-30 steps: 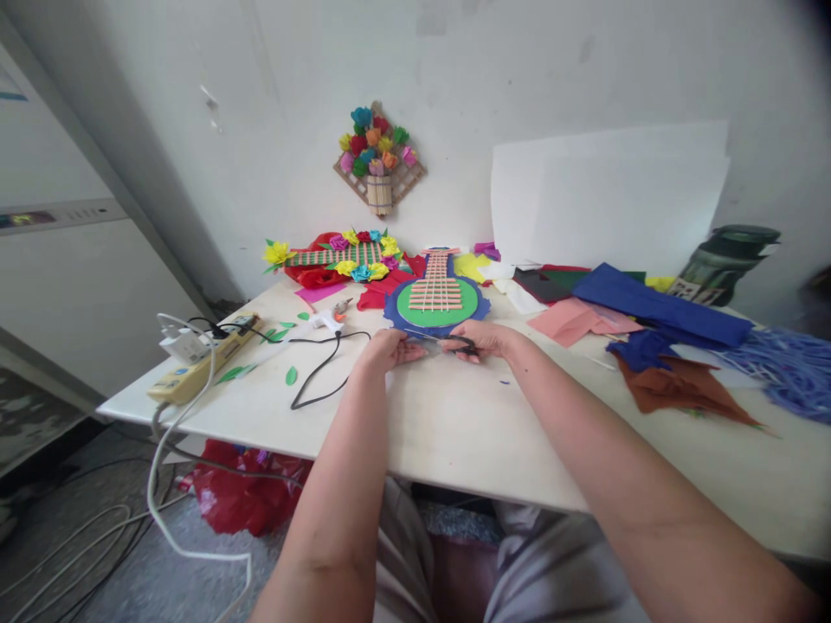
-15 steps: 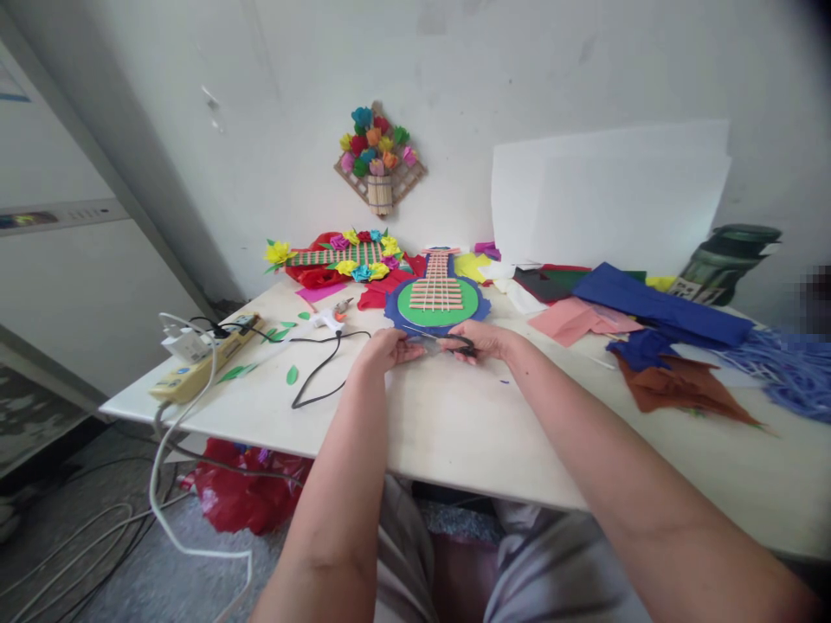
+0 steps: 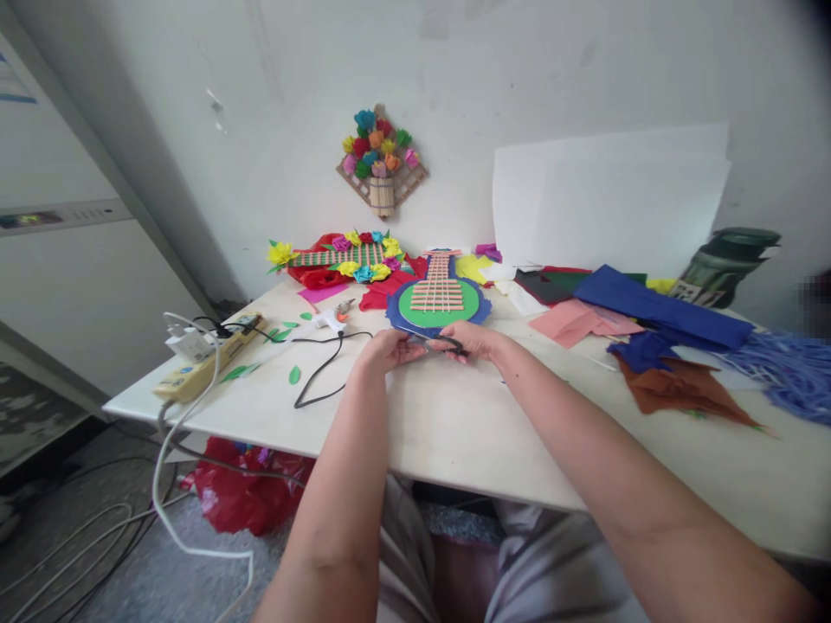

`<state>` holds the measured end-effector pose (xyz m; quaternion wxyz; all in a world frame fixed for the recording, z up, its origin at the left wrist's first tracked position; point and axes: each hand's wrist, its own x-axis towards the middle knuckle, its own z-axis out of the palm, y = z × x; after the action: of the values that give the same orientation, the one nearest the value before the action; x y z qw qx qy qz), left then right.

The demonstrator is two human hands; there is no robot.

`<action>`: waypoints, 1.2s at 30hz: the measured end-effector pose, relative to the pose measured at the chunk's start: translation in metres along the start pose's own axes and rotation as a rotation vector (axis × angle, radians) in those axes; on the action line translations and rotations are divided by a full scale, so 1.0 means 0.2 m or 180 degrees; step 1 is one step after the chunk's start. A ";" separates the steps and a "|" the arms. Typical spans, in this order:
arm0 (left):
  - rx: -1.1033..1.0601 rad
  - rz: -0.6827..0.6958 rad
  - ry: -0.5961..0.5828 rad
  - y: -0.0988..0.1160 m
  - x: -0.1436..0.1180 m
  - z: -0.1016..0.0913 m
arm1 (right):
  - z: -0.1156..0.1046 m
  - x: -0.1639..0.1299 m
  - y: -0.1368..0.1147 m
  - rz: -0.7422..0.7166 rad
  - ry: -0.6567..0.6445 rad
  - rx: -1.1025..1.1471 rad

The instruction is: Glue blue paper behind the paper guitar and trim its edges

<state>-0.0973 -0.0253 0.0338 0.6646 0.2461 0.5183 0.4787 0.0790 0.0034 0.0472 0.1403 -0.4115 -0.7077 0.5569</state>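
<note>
My right hand [image 3: 477, 340] is closed around the dark handles of a pair of scissors [image 3: 451, 345], whose blades point left toward my other hand. Opposite it, my left hand [image 3: 395, 348] pinches blue paper by the lower edge of a guitar-shaped craft [image 3: 398, 314]; whether that paper is joined to the craft is hard to see. The craft has a wavy blue border, a green oval face and pink strips with white strings. It lies flat just beyond both hands, neck pointing to the wall.
Left of my hands lie a glue gun [image 3: 331, 317], green paper leaves [image 3: 294, 375] and a yellow power strip [image 3: 188, 377] with cables. A flower-trimmed craft [image 3: 338, 257] sits behind. Coloured paper [image 3: 662, 303], a dark green bottle [image 3: 724, 266] and blue strands [image 3: 802, 372] occupy the right.
The scissors and my right hand have shifted slightly left, nearer my left hand. My left hand stays almost where it was, and the view has tilted a little.
</note>
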 end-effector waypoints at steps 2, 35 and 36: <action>0.0006 -0.0004 0.0018 0.00 0.00 0.00 | 0.00 0.00 0.01 -0.0061 0.0061 -0.0060; 0.0171 0.0091 -0.0376 -0.01 -0.03 -0.02 | 0.13 0.02 -0.09 -0.0003 0.0283 0.0364; 0.0176 0.0105 -0.0392 -0.01 -0.02 -0.03 | 0.13 0.02 -0.09 -0.0033 0.0297 0.0359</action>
<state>-0.1012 -0.0316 0.0320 0.6802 0.3019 0.4853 0.4591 0.0513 -0.0116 0.0540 0.1990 -0.4247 -0.6700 0.5754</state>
